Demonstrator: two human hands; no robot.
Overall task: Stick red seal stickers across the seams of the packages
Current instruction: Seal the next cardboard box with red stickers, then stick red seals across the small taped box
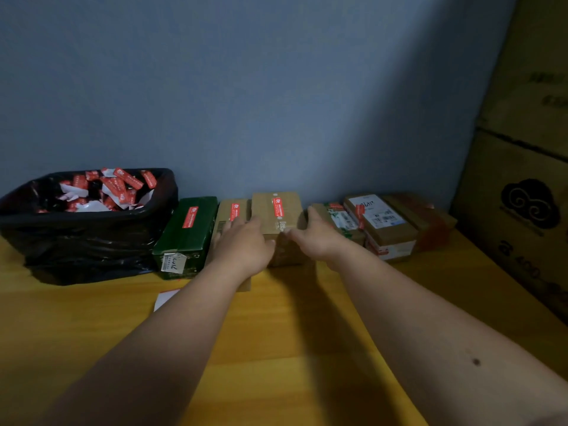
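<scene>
Both arms reach fwd over yellow worktop [92, 318]. Left hand [242, 241] & right hand [316, 238] grasp brown box [278, 219] from either side, fingers curled on its edges. Red seal sticker [278, 207] on top. Green box [187, 235] left, black bin [83, 229] beyond.

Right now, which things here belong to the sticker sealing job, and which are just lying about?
Job:
- brown box held between left hand and right hand
- red seal sticker on it
- green box
- packages on the right

Lying about:
- black bin of sticker scraps
- stacked cartons
- white paper
</scene>
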